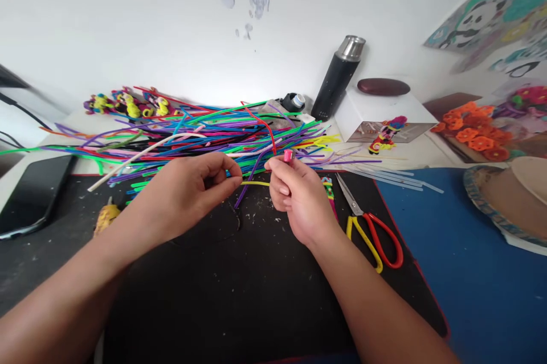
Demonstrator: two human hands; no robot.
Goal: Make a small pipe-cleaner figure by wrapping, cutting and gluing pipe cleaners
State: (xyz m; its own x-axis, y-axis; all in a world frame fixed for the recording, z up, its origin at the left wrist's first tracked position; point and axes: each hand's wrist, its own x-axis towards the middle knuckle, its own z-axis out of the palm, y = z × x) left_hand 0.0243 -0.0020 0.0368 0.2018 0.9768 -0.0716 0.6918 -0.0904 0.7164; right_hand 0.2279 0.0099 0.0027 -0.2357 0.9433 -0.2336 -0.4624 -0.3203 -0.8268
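Observation:
My left hand (pixel 192 190) pinches one end of a thin yellow pipe cleaner (pixel 255 183) above a black mat (pixel 222 290). My right hand (pixel 294 193) is closed on the other end, and a small pink piece (pixel 289 155) sticks up between its thumb and fingers. The yellow pipe cleaner runs level between the two hands. Just behind the hands lies a wide heap of coloured pipe cleaners (pixel 205 130).
Scissors with red and yellow handles (pixel 371 227) lie right of my right hand. A dark phone (pixel 36 193) rests at the left. A black flask (pixel 337 79), a white box (pixel 384 113), orange flowers (pixel 474 130) and a straw hat (pixel 513 199) stand to the right.

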